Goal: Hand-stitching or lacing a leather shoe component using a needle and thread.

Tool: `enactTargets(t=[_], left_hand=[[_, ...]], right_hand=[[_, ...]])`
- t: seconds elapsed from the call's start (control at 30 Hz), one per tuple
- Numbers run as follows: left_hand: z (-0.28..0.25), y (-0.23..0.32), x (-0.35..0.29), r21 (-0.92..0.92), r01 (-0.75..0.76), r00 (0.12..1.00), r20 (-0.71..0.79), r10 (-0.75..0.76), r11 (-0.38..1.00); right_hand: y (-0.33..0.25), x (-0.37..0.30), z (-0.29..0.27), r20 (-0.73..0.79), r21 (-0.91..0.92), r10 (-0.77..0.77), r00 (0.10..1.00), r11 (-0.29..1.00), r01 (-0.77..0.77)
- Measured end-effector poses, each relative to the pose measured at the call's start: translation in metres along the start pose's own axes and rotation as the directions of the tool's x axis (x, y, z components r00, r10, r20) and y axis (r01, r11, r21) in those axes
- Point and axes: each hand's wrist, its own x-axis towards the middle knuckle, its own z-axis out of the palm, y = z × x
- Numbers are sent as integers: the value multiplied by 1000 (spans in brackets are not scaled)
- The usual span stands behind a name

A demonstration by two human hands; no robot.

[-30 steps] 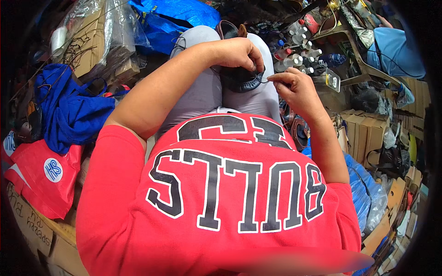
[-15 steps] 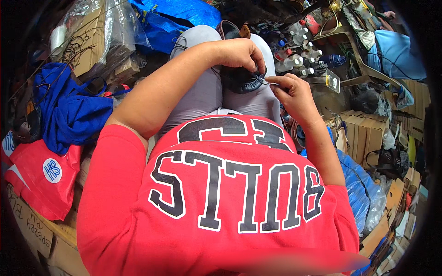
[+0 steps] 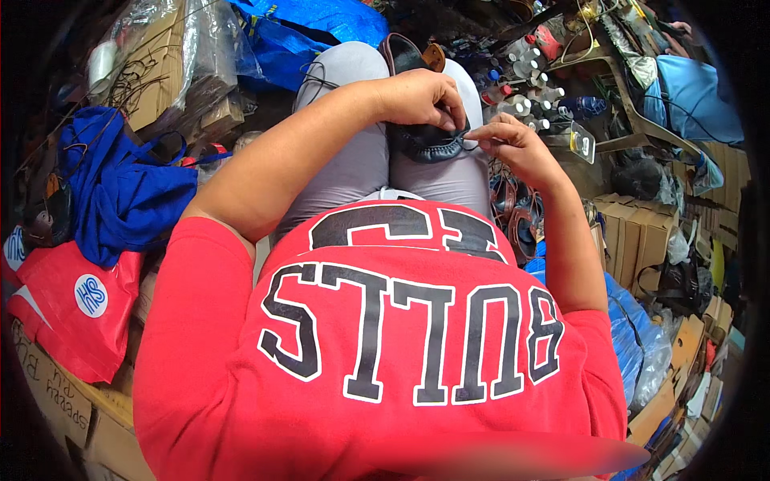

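Note:
A black shoe [image 3: 427, 151] with a puckered, stitched toe rests on my grey-trousered thighs [image 3: 353, 160]. My left hand [image 3: 421, 98] reaches over it from the far side, its thumb and bent fingers closed on the shoe's upper edge. Close to the shoe's right side is my right hand [image 3: 517, 150], thumb and forefinger pinched together. Whatever lies in that pinch is too small to make out. Beyond my left hand rises a brown-rimmed dark piece [image 3: 399, 54] with a brown tab; my hand hides whether it joins the shoe.
Several plastic bottles [image 3: 517, 104] stand beyond my right knee. Brown strapped footwear [image 3: 513, 204] lies beside my right thigh. On the left are a blue cloth bag [image 3: 120, 184] and a red bag [image 3: 88, 321]. Cardboard boxes [image 3: 634, 232] and a chair-like frame [image 3: 634, 120] are at the right.
My right hand has come slightly up and its fingertips are nearer the shoe. The thin pale thing seen at its fingertips before no longer shows. My left hand keeps its hold.

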Motion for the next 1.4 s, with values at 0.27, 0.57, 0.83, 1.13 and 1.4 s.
enactTargets(t=[0.27, 0.57, 0.83, 1.13, 1.4], left_hand=[[1, 7, 4, 96, -17, 1000, 17, 15, 995], [-3, 2, 4, 46, 10, 999, 30, -11, 999], [-3, 2, 1, 49, 18, 1000, 0, -18, 999], [-3, 4, 4, 45, 19, 999, 25, -21, 999], [-5, 5, 2, 22, 35, 998, 49, -36, 999]], right_hand=[[37, 0, 0, 100, 281, 51, 994, 957, -77], [29, -2, 23, -74, 347, 9, 997, 938, 17], [-16, -11, 6, -144, -295, -156, 977, 949, 108], [14, -6, 16, -170, 92, -62, 984, 993, 78], [-31, -15, 4, -68, -236, 24, 997, 971, -39]])
